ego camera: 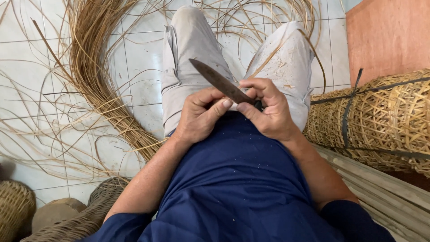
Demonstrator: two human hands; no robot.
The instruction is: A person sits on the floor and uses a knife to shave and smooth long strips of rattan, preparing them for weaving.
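My right hand [268, 110] grips the handle of a dark-bladed knife [217, 80], its blade pointing up and to the left over my lap. Just under the blade, my left hand [201, 114] pinches a thin pale rattan strip [273, 56], thumb pressed near the blade's base. The strip runs up and to the right across my right knee. Both hands rest close together above my grey trousers [188, 49] and blue shirt [237, 179].
A thick curved bundle of rattan strips [96, 67] lies on the white tiled floor [27, 71] at left. Rolled woven cane mesh [380, 121] tied with dark bands stands at right, pale sticks [385, 188] below it. Woven baskets [15, 206] sit at lower left.
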